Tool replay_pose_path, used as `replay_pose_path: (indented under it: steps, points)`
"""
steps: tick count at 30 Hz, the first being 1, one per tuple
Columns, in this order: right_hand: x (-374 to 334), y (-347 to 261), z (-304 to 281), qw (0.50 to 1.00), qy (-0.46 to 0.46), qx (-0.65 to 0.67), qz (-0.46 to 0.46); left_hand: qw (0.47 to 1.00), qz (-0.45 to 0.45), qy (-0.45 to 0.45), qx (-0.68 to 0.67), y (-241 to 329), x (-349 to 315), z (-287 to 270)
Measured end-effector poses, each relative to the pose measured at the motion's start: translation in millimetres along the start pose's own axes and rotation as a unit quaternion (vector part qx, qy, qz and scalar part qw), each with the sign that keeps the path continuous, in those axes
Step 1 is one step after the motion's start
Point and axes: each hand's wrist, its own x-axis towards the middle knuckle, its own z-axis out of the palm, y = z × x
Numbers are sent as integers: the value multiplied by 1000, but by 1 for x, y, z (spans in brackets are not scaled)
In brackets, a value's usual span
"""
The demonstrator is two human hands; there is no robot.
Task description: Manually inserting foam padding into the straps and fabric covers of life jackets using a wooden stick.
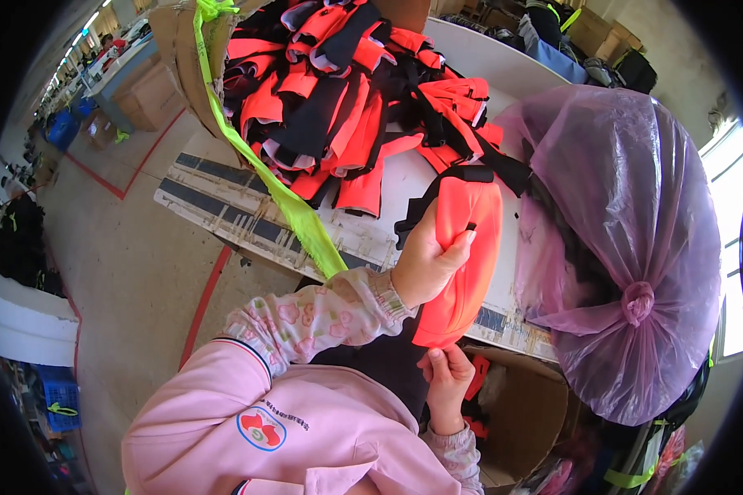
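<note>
A long neon-orange fabric piece (473, 276) with a lengthwise seam and black webbing at its far end is stretched between my two hands. My left hand (428, 257) is closed on its upper part, the thumb lying on top beside a small black tab (470, 227). Lower down, my right hand (447, 386) pinches the near end with thumb and fingertips. Black strap hangs behind the piece, partly hidden by my left hand. Beyond it lies a heap of similar orange and black fabric pieces (359, 124), spilling from a tipped cardboard box onto the white tabletop (215, 206).
A large knotted purple plastic bag (627, 223) stands at the right. A neon-yellow strip (281, 206) hangs along the box's edge. Below the table, an open cardboard box (524, 417) holds more orange pieces. Red lines (205, 305) mark the floor at left.
</note>
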Motion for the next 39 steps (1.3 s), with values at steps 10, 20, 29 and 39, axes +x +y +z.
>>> replay_pose_path:
  steps: [10, 20, 29, 39]
  points:
    - [-14, 14, -27, 995, 20, -92, -43, 997, -30, 9, -75, -14, -18, 6]
    - [-106, 26, -284, 838, 435, -302, -131, 968, -105, -25, -229, -15, 5, 40]
    - [-105, -11, -260, 834, 415, -340, -128, 808, -192, -541, 134, -53, -59, 62]
    - [85, 34, -181, 768, 198, -595, -132, 775, -23, -85, 626, -137, 103, -34]
